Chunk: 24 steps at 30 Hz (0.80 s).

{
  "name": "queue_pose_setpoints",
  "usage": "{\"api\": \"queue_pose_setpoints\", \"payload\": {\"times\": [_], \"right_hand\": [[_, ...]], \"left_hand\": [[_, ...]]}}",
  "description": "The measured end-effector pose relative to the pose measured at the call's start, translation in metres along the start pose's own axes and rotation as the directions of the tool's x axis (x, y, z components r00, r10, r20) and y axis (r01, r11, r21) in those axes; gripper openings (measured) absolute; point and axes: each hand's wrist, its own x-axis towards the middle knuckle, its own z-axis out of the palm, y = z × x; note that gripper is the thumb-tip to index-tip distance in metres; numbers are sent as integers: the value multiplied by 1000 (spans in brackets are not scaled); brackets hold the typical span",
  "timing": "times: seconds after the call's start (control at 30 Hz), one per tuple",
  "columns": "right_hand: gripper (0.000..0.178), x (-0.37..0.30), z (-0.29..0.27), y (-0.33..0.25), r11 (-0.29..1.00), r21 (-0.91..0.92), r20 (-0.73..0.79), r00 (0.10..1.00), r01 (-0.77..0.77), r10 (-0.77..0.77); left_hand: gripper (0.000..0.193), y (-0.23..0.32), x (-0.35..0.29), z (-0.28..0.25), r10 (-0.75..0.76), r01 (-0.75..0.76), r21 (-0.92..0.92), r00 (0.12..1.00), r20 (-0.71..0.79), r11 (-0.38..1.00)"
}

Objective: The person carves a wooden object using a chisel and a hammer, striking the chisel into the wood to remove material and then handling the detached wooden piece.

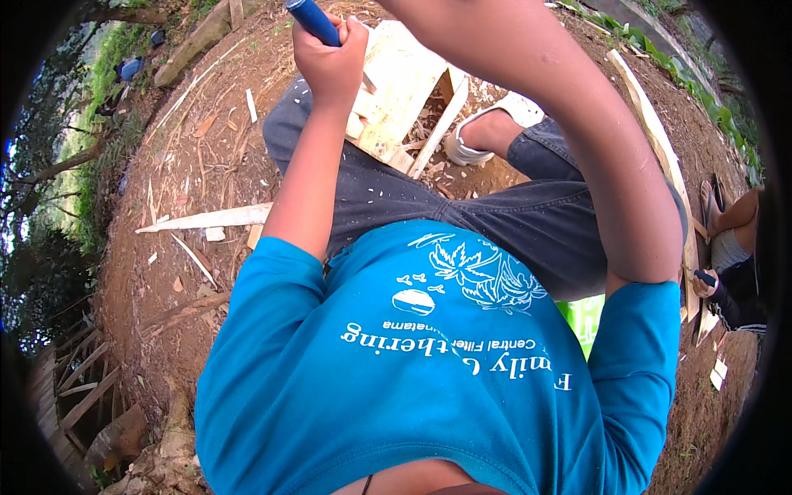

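Observation:
My left hand point(334, 62) is closed around the blue handle point(313, 21) of what looks like a chisel. A short bit of grey metal point(369, 82) shows below the fist, over a pale wooden workpiece point(400, 78). This thick, rough-cut wood lies between my legs, with small chips and splinters about it. My right forearm point(528, 74) reaches across above the wood toward the top edge. The right hand itself is cut off there, so its fingers and anything in them are hidden.
A pointed wood strip point(206, 219) lies on the brown soil at my left. My foot in a white shoe point(495, 124) stands beside the workpiece. A long pale pole point(652, 124) runs along the right, near another person's hand point(704, 285) holding a dark handle.

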Motion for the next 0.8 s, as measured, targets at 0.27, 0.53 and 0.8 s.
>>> {"api": "queue_pose_setpoints", "payload": {"times": [0.27,0.53,0.8], "right_hand": [[37,-3,-2,20,1000,2,64,998,17,-17],[40,5,19,44,991,-91,-80,991,98,-105],[43,-18,-13,43,981,71,83,981,-182,176]], "left_hand": [[27,6,-9,-2,-65,67,-100,998,23,993],[27,-1,-1,-3,-103,114,-169,992,76,979],[30,-1,-8,-2,-136,134,-319,991,17,938]]}}
